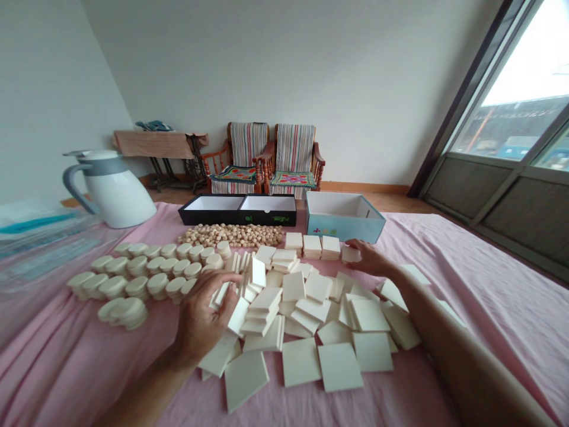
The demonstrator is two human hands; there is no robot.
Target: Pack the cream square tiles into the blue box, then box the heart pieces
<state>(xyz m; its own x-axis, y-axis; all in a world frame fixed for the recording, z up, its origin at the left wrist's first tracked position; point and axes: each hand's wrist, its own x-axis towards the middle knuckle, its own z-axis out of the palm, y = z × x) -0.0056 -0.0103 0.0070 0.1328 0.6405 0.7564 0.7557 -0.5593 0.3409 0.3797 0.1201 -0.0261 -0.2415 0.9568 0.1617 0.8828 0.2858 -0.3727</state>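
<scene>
Tile pile (313, 306) fills mid-frame, left hand (202, 311) at its left edge, thumb and fingers parted, grip can't tell; above, stacks (312, 246) run left-right, and nearer right hand (368, 258) pinches squarish end tile (351, 255), right of centre, left of palm, face up, no clear long axis.

From afar, I take this for a home: I see two striped-cloth-draped brown wooden armchairs (294, 148), a peach-cloth-covered, dark-metal-legged table (153, 144) and a rounded white-and-grey jug (120, 194).
</scene>
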